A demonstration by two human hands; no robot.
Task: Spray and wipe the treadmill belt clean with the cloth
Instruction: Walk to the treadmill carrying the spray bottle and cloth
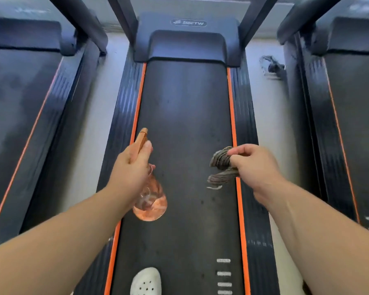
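The flat, matte black treadmill belt (185, 116) is stretching lengthwise down the middle, edged by thin orange strips (232, 116) and ribbed dark side rails. Above it, the person's left hand (132, 169) is gripping a rounded, clear orange-tinted plastic spray bottle (151, 203) by its neck; how much liquid is sitting inside I cannot tell. The right hand (254, 167) is clutching a bunched, ribbed brown-and-grey striped cloth (221, 165) over the belt's right edge. A white perforated rubber clog (146, 282) is standing on the belt's near end.
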